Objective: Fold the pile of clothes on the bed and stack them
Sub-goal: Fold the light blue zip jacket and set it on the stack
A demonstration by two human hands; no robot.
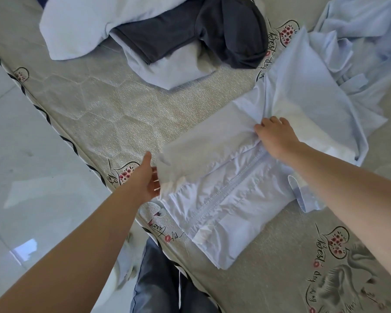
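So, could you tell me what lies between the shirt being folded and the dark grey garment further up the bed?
Only bare patterned mattress separates the light blue shirt from the dark grey garment, as the head view shows.

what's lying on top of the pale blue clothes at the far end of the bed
A dark grey garment is draped over the pale blue clothes at the far end of the bed. How far the blue fabric runs beneath it is hidden, as is anything else under that heap.

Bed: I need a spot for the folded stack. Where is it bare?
Bare mattress lies between the dark garment and the shirt being folded, and at the near right corner. The far right is crowded with loose clothes.
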